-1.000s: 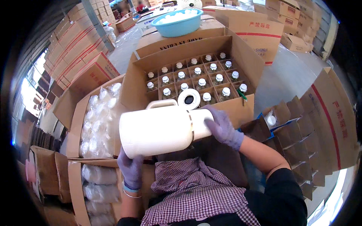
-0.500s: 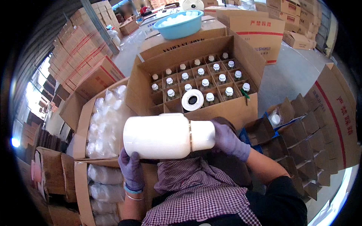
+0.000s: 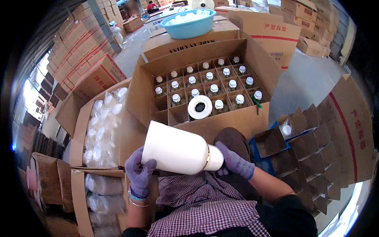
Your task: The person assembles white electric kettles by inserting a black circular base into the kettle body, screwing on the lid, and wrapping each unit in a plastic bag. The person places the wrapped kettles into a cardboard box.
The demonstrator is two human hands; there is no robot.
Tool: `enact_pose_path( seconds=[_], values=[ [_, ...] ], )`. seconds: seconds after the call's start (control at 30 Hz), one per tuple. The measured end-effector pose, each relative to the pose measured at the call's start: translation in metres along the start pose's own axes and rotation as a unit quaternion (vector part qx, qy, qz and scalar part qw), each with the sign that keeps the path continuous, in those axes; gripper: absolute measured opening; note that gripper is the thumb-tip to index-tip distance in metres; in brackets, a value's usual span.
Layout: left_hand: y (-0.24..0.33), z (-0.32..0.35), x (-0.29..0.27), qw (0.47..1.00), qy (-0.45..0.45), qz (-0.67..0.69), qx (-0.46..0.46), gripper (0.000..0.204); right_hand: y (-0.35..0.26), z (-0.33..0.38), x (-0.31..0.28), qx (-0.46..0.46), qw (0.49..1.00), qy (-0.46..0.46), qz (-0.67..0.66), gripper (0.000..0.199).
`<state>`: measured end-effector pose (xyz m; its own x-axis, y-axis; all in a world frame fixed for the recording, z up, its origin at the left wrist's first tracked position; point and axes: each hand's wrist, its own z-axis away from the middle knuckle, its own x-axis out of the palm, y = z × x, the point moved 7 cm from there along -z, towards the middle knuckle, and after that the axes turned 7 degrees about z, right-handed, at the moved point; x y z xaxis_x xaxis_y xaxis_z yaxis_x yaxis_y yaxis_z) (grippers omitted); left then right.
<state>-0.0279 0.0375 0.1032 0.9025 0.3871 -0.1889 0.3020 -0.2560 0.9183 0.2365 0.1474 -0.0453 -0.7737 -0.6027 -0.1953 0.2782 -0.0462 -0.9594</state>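
A worker in purple knit gloves holds a white vacuum flask [image 3: 177,148] on its side, just in front of the divided bottle carton [image 3: 252,114], above a checked apron [image 3: 213,209]. The left hand [image 3: 140,170] is half curled, its thumb along the side and its fingers behind the rim of the wide base; the right hand [image 3: 237,160] closes around the narrow cap end. Gripping both ends most likely keeps the long, smooth body steady, with the cap dipped lower than the base. Whether the flask touches the lap cannot be told.

Inside the carton, clear bottles [image 3: 213,90] with white caps stand upright in separate cells, an arrangement that presumably keeps the glass from knocking together. A white round piece [image 3: 193,108] with a dark centre sits at the front row; a green object [image 3: 256,103] is by the right front corner. Behind the carton, a light-blue basin [image 3: 189,29] gathers small white pieces, probably so that none roll away. To its left, film-wrapped parcels [image 3: 104,130] lie packed in an open box, the wrapping perhaps a guard against scuffs. To its right, a grid of cardboard dividers [image 3: 304,156] holds one white-topped item [image 3: 286,129] in a far cell.
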Motion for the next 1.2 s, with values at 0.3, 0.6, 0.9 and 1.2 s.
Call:
enact_pose_path(
  seconds=[0.3,0.6,0.9,1.2],
  values=[
    [-0.027,-0.016,0.111,0.896,-0.372,-0.187,0.156,0.042,-0.063,-0.153,-0.049,-0.318,0.786,0.116,0.517,0.046],
    [-0.050,-0.060,0.074,0.989,-0.097,-0.038,0.101,0.057,-0.033,-0.236,-0.098,-0.343,0.836,0.043,0.426,0.034],
    [-0.208,-0.117,0.116,0.966,-0.205,0.010,-0.157,0.092,-0.033,-0.211,-0.007,-0.248,0.742,-0.023,0.623,0.045],
    [-0.221,-0.101,0.098,0.961,-0.168,0.076,-0.206,0.061,0.015,-0.235,-0.030,-0.236,0.783,-0.112,0.565,0.045]
  ],
)
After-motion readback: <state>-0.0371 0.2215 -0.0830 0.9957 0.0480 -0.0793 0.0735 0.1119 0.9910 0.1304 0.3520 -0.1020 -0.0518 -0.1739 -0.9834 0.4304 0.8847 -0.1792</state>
